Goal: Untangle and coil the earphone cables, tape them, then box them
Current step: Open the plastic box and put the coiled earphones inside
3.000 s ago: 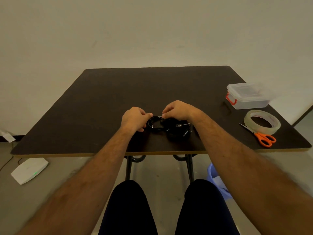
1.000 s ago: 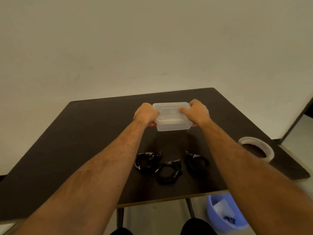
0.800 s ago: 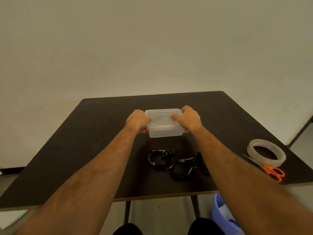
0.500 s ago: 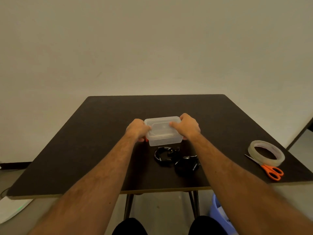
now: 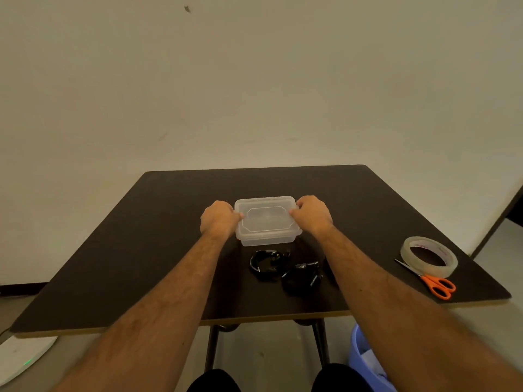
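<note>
A clear plastic box [image 5: 267, 222] with its lid on sits on the dark table [image 5: 141, 250] in front of me. My left hand [image 5: 219, 219] grips its left end and my right hand [image 5: 311, 215] grips its right end, fingers curled at the lid's edges. Just nearer to me lie coiled black earphone cables: one coil [image 5: 266, 264] on the left and another [image 5: 304, 278] to its right, partly behind my right forearm.
A roll of clear tape [image 5: 428, 257] and orange-handled scissors [image 5: 437, 285] lie near the table's right edge. A blue bin [image 5: 365, 360] stands on the floor under the right side. A white device [image 5: 19, 360] lies on the floor at left.
Three seconds ago both hands worked on the coils; since then they have held the box, which came down and nearer to the coils and now sits just behind them.
</note>
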### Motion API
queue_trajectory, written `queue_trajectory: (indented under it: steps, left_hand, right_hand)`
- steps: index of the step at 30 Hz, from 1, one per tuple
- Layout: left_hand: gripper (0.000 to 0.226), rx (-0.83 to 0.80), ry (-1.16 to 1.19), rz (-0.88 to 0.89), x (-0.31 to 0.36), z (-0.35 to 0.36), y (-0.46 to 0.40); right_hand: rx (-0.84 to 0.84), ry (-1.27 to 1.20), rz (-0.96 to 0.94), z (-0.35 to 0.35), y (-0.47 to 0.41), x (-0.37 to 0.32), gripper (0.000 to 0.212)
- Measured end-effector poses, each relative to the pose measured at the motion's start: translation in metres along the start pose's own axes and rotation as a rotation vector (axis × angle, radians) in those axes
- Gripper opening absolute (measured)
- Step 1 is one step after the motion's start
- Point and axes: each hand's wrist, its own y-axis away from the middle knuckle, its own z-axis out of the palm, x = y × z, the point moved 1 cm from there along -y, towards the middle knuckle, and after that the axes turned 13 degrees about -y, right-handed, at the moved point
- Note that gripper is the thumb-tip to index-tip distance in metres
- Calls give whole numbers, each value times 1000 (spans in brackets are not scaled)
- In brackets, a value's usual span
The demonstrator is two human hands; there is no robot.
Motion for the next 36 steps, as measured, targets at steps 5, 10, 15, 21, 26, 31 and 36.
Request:
queue_trajectory:
  steps: [5,10,15,21,26,31,36]
  left_hand:
    - [27,41,-6,14,2,-2,7]
    - [27,104,11,31,7,-9,13]
    - [29,163,75,68,15,-21,17]
    - [28,239,366,105,24,-27,19]
    - [35,158,558,173,45,-17,26]
    - [40,72,590,257,80,-7,37]
    - [38,-23,636,284,123,15,50]
  right_hand:
    - [7,-22,-17,-4,2,2,22]
    - [58,-55,-36,-9,4,-2,23]
    - [114,-156,-83,-23,3,-9,20]
    - [-13,-674,-21,-65,6,-20,18]
    - [-50,-647,-144,-110,17,-20,14]
    - [143,-534,-268,-139,17,-1,10]
    - [276,-101,-326,-123,15,20,10]
